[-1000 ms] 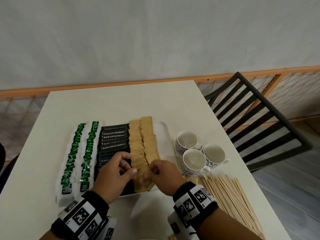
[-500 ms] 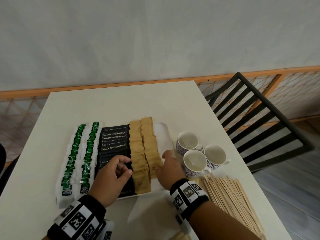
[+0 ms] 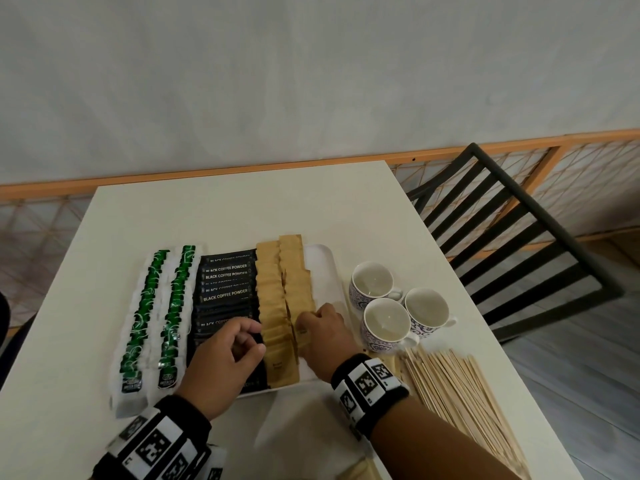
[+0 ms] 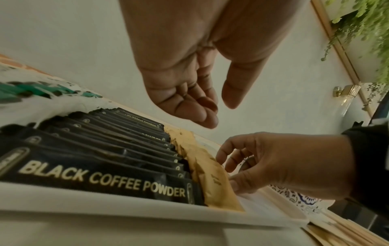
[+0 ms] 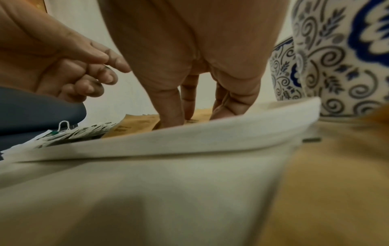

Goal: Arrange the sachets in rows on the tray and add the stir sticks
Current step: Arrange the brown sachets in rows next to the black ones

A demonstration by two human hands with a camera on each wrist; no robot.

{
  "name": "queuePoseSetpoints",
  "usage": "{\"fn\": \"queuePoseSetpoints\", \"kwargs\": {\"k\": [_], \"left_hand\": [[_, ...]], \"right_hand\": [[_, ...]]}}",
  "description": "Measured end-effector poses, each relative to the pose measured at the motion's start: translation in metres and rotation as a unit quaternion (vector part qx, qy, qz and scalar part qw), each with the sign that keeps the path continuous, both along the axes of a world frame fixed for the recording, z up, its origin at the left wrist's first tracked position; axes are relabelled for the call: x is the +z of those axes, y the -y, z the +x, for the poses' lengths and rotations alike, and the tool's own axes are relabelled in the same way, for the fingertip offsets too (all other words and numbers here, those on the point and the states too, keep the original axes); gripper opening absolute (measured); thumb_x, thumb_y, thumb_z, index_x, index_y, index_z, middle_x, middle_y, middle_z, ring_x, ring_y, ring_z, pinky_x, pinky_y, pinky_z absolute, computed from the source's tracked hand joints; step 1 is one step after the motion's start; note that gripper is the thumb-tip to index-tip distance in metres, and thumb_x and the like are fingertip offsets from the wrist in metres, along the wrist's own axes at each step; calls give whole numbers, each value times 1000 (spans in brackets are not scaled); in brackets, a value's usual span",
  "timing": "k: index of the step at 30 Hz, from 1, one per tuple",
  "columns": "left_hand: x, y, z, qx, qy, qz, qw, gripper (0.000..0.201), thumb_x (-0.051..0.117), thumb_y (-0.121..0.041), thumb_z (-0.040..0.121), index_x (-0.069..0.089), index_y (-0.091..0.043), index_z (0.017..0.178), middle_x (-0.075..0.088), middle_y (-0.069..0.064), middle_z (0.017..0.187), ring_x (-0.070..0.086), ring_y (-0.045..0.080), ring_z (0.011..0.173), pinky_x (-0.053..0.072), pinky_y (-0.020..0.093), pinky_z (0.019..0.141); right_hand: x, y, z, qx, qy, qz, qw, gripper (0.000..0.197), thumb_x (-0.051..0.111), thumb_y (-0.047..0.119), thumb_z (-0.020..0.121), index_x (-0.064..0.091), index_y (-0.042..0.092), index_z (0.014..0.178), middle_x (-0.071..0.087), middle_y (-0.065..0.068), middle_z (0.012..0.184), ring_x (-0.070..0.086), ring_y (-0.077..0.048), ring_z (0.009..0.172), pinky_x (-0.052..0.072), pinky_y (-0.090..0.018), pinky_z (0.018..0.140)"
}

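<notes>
The white tray [image 3: 325, 268] holds two rows of green tea sachets [image 3: 149, 306], a row of black coffee sachets [image 3: 225, 292] and two rows of brown sachets [image 3: 273, 306]. My right hand [image 3: 308, 323] rests its fingertips on the near part of the right brown row; the left wrist view shows those fingertips [image 4: 221, 159] on top and the thumb at the row's right edge. My left hand [image 3: 254, 341] hovers over the black sachets, loosely curled and empty [image 4: 216, 109]. A pile of wooden stir sticks [image 3: 457, 393] lies on the table right of the tray.
Three blue-patterned cups [image 3: 384, 323] stand just right of the tray, close to my right wrist. A black chair [image 3: 519, 237] stands beyond the table's right edge. The far half of the white table [image 3: 242, 202] is bare.
A second ago both hands were together at the near brown sachets. The right hand then swung out to the tray's right side and has now come back onto the right brown row.
</notes>
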State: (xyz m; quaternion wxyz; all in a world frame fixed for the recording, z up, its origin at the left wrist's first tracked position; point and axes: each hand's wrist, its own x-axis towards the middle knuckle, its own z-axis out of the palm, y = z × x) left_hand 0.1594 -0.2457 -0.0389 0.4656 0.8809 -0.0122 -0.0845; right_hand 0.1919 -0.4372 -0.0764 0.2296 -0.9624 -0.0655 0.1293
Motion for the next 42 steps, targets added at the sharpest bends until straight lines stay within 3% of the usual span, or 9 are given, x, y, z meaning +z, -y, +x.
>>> {"fn": "queuePoseSetpoints", "kwargs": {"k": [6, 11, 15, 19, 24, 28, 33, 39, 42], "left_hand": [[-1, 2, -12, -53, -5, 25, 998, 17, 67, -18, 87, 61, -33, 92, 62, -4, 77, 58, 7, 76, 45, 17, 66], [-7, 18, -30, -174, -18, 57, 983, 18, 68, -22, 87, 61, -39, 86, 59, -28, 94, 57, -1, 81, 42, 10, 65], [-14, 38, -37, -312, -36, 118, 942, 12, 64, -39, 85, 57, -48, 89, 58, -19, 91, 57, 2, 78, 45, 14, 71], [-21, 67, -46, -435, -16, 193, 880, 31, 60, -45, 85, 57, -39, 116, 46, -18, 103, 43, -10, 79, 38, 13, 78], [-32, 100, -56, -496, -12, 235, 836, 58, 64, -58, 79, 46, -36, 129, 46, -12, 118, 46, 6, 106, 40, 23, 91], [-37, 116, -64, -511, 24, 299, 805, 50, 64, -56, 76, 47, -32, 117, 43, -3, 114, 46, 19, 103, 34, 30, 76], [-35, 120, -61, -475, -10, 300, 827, 39, 67, -51, 71, 48, -28, 97, 47, -5, 105, 46, 14, 90, 37, 29, 72], [-33, 108, -47, -396, -67, 271, 875, 36, 70, -39, 74, 34, -35, 81, 55, -8, 90, 54, 15, 84, 42, 30, 70], [-28, 97, -46, -335, -84, 181, 921, 33, 66, -25, 81, 37, -36, 91, 60, -2, 86, 60, 15, 74, 48, 31, 66]], "right_hand": [[16, 13, -17, -4, 4, 61, 998, 37, 68, 24, 87, 56, 27, 122, 41, -1, 114, 49, -20, 100, 43, -27, 91], [37, 56, -58, 18, 0, 62, 998, 23, 64, 26, 88, 64, 25, 111, 52, 9, 95, 48, -7, 86, 36, -19, 79], [49, 102, -92, -29, -27, -22, 999, 15, 59, 26, 90, 66, 27, 103, 60, 11, 92, 54, -6, 83, 37, -15, 71], [63, 122, -128, -13, -111, -61, 992, 21, 64, 42, 88, 69, 23, 94, 64, 10, 90, 59, -8, 84, 48, -22, 77], [44, 101, -166, 73, -199, -97, 972, 50, 65, 54, 83, 64, 9, 104, 66, -9, 103, 61, -25, 93, 50, -37, 79], [23, 85, -171, 27, -156, -78, 984, 35, 53, 40, 92, 60, 8, 103, 65, -14, 105, 62, -34, 98, 40, -33, 71], [25, 88, -160, -41, -59, -48, 996, 23, 55, 33, 93, 58, 18, 110, 58, -4, 115, 57, -25, 104, 48, -35, 80], [21, 107, -122, -98, -28, -130, 986, 60, 62, 51, 86, 47, 14, 130, 45, -9, 129, 44, -27, 117, 45, -40, 96], [19, 108, -114, -84, -52, -151, 984, 72, 68, 58, 79, 48, 11, 130, 43, -11, 130, 42, -30, 119, 44, -42, 100]]}}
